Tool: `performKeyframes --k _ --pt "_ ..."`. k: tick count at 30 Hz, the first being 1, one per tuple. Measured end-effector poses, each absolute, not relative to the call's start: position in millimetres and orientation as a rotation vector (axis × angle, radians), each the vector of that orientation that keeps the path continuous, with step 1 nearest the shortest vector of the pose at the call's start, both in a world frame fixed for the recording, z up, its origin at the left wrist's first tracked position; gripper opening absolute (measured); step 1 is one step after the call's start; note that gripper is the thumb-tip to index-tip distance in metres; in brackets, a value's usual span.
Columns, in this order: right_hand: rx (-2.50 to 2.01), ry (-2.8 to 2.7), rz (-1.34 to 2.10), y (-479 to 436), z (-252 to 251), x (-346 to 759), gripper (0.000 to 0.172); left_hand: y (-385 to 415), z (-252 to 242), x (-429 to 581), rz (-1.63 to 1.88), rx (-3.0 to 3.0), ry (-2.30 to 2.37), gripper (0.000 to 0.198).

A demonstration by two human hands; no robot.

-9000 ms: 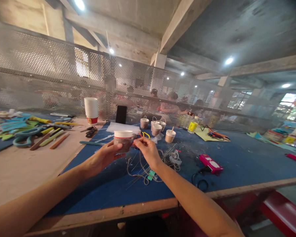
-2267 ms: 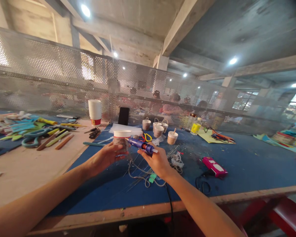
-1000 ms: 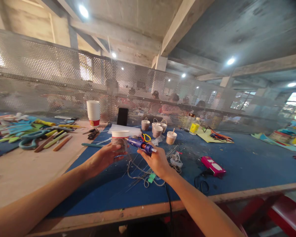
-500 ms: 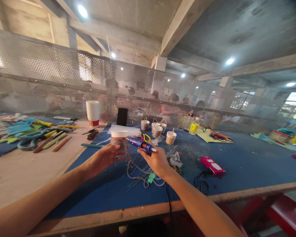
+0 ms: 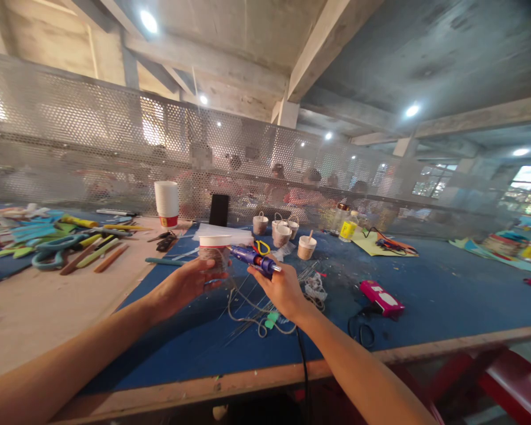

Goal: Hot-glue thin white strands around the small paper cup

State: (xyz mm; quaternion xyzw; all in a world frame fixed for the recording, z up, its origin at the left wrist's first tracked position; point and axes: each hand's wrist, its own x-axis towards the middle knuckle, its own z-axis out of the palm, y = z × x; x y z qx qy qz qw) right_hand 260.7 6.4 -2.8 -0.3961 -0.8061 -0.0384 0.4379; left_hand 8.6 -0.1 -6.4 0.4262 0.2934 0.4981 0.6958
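My left hand (image 5: 188, 282) is wrapped round a paper cup (image 5: 215, 242) with a white rim and a twine-covered lower part, held upright above the table. In my right hand (image 5: 283, 289) is a blue hot glue gun (image 5: 252, 257), its nozzle close to the cup's right side; whether it touches I cannot tell. Grey twine (image 5: 243, 319) trails below the cup over the table. Thin clear glue strings and a green scrap (image 5: 271, 320) lie beneath my right hand. Scissors with yellow handles (image 5: 262, 247) show just behind the glue gun.
Several small wrapped cups (image 5: 282, 236) stand behind my hands. A stack of white paper cups (image 5: 166, 203) and a black phone (image 5: 219, 209) are at the back left. Large scissors (image 5: 57, 251) and clay tools lie left. A pink device (image 5: 382, 297) and a yellow-labelled bottle (image 5: 348, 227) stand right.
Almost nothing differs. Both hands, the cup and the glue gun keep nearly the same positions, with only a very slight shift of the cup.
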Motion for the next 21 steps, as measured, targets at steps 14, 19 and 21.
performKeyframes --k 14,19,21 --pt "-1.013 -2.029 -0.186 8.1 -3.8 262.0 0.029 -4.0 -2.2 10.3 1.102 0.919 0.630 0.036" --pt "-0.994 -2.017 -0.129 8.7 -5.3 262.4 0.031 -2.8 -3.7 9.1 1.098 0.908 0.621 0.028" --pt "-0.994 -2.009 -0.113 8.9 -5.8 262.6 0.032 -3.2 -3.4 9.2 1.101 0.905 0.626 0.026"
